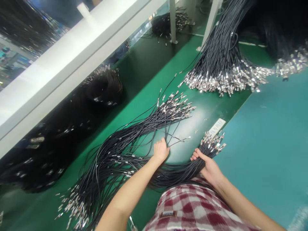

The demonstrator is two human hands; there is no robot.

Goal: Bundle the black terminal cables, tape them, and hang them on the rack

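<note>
Clasped in right hand (210,166), just below metal ends (214,142): black cable bundle (184,170), near right edge of green floor (141,104), beside white label (218,126). Gripped in curled left hand (161,150): few loose cables (165,130). Spread farther left: cable pile (113,147).

No text is legible. White label (219,124) on floor (141,107): characters blurred. Tag (168,213) on checked garment (192,202): print too small.
</note>
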